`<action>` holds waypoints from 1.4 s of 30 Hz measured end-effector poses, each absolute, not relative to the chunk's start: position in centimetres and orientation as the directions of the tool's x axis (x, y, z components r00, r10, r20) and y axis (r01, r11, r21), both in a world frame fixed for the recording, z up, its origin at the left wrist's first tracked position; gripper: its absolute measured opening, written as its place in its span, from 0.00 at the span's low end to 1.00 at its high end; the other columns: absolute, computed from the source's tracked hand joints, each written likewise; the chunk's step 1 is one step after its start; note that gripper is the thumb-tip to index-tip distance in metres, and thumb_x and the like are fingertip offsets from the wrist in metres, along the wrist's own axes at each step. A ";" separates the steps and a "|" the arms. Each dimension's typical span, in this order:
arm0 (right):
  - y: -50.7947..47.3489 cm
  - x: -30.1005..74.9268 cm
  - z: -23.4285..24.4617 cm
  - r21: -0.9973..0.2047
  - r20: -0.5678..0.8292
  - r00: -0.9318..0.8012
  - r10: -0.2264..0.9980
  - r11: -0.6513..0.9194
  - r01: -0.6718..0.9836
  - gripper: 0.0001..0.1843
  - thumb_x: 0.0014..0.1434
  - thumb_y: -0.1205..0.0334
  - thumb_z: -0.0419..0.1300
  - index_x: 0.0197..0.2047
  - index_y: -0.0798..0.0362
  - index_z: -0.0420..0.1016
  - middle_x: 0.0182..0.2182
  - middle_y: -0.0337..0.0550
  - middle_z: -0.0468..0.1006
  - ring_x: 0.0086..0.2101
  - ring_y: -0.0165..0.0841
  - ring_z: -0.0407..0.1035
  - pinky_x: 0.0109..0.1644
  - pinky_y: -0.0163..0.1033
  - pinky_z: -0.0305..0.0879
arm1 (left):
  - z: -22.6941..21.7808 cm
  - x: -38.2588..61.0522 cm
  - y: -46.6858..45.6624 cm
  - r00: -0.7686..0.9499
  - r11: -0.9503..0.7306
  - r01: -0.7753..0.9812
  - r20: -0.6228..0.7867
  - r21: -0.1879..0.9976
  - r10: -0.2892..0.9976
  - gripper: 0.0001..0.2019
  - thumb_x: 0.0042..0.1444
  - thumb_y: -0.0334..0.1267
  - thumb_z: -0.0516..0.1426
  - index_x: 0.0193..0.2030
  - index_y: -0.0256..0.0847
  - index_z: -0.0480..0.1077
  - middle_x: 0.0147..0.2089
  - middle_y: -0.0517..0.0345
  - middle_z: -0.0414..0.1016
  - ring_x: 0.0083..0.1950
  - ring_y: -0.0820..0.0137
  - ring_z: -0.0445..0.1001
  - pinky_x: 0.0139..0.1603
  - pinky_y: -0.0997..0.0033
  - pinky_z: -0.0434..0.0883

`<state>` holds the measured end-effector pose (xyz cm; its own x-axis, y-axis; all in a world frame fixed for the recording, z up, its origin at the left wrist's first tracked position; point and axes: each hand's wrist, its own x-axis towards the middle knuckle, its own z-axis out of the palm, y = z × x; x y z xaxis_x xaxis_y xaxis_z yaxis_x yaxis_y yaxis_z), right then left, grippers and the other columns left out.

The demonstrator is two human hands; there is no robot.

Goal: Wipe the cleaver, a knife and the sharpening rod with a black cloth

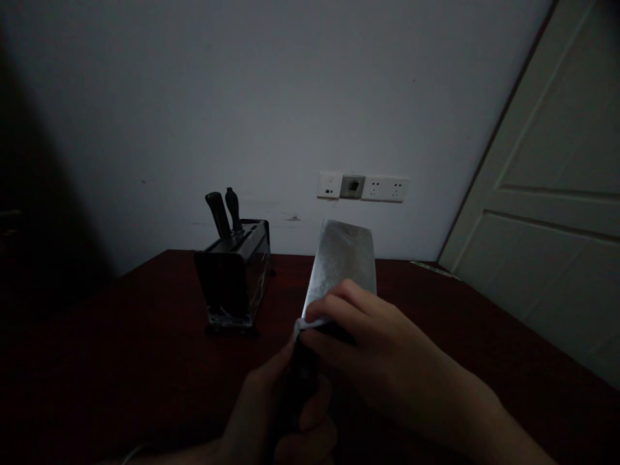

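Observation:
A cleaver [343, 255] with a broad metal blade is held up at the middle, blade pointing away from me. My left hand [285, 403] is wrapped round its black handle. My right hand [363, 336] lies across the lower blade near the handle, its fingers closed over a pale, cloth-like piece [312, 323]. Something dark shows beneath those fingers; shadow hides what it is. To the left stands a knife block [232, 278], dark with a metal-looking side. Two black handles [225, 213] stick up from its top.
All this is above a dark reddish table [159, 323] set against a pale wall [271, 97]. Sockets and switches [363, 187] are fixed to the wall behind the cleaver. A white panelled door [547, 213] stands at the right. The light is dim.

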<state>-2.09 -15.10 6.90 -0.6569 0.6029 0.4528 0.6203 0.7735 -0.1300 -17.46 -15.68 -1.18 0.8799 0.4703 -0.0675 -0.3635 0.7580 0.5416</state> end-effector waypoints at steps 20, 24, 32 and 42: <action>-14.2 1.3 7.5 0.048 0.471 -0.729 0.497 0.810 0.584 0.15 0.57 0.75 0.52 0.42 0.50 0.72 0.42 0.43 0.70 0.41 0.33 0.62 0.40 0.37 0.62 | 0.0 -18.2 -15.3 0.855 0.741 -0.457 0.015 0.492 0.518 0.22 0.54 0.54 0.50 0.20 0.39 0.59 0.12 0.68 0.48 0.11 0.82 0.43 0.13 0.80 0.47; -14.4 2.5 8.2 0.035 0.545 -0.694 0.470 0.815 0.579 0.17 0.57 0.75 0.51 0.46 0.50 0.71 0.43 0.46 0.70 0.42 0.35 0.62 0.41 0.39 0.63 | 0.2 -18.0 -15.1 0.865 0.727 -0.445 0.041 0.523 0.500 0.24 0.56 0.57 0.45 0.20 0.39 0.60 0.11 0.67 0.49 0.10 0.81 0.44 0.13 0.80 0.47; -14.5 3.7 8.6 0.057 0.626 -0.661 0.414 0.821 0.567 0.22 0.56 0.77 0.49 0.50 0.49 0.68 0.46 0.49 0.69 0.46 0.38 0.62 0.43 0.45 0.65 | 0.1 -17.7 -14.6 0.859 0.701 -0.432 0.023 0.568 0.511 0.34 0.58 0.59 0.29 0.19 0.39 0.62 0.11 0.65 0.48 0.10 0.79 0.45 0.12 0.78 0.49; -13.5 4.2 8.3 0.099 0.658 -0.662 0.359 0.830 0.549 0.19 0.56 0.78 0.50 0.49 0.56 0.70 0.45 0.51 0.68 0.45 0.36 0.62 0.43 0.43 0.64 | 0.1 -17.6 -14.5 0.829 0.594 -0.512 0.177 0.620 0.531 0.32 0.57 0.59 0.32 0.24 0.37 0.64 0.13 0.65 0.50 0.12 0.78 0.48 0.14 0.78 0.50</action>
<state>4.17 -13.45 8.32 -0.6615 0.3591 0.6584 0.5488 0.8301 0.0987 -17.56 -14.55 0.10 0.8291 0.5305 0.1766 -0.5122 0.5940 0.6203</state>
